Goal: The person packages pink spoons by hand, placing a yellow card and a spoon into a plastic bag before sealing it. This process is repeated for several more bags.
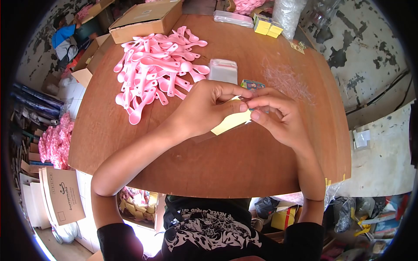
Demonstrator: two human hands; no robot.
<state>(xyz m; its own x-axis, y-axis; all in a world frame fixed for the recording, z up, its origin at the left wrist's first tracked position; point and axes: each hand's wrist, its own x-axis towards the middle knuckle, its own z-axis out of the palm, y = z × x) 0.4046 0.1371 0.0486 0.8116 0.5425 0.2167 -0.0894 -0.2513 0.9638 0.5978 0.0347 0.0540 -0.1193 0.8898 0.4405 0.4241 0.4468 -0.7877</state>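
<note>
Both my hands meet over the middle of the round wooden table point(244, 161). My left hand point(209, 106) and my right hand point(276, 115) pinch the same thing between their fingertips: a clear plastic sleeve with a pale yellow card point(228, 122) in it, held just above the tabletop. A heap of pink plastic spoons point(152, 69) lies to the left, beyond my left hand. A stack of clear plastic bags point(223, 70) sits just behind my hands, and a small printed card point(252, 84) lies beside it.
A cardboard box point(146, 19) stands at the table's far left edge. Small yellow boxes point(266, 26) and a flat clear packet point(233, 18) lie at the far side. Thin plastic shreds point(287, 80) are scattered at the right. Cartons and pink bags crowd the floor at the left.
</note>
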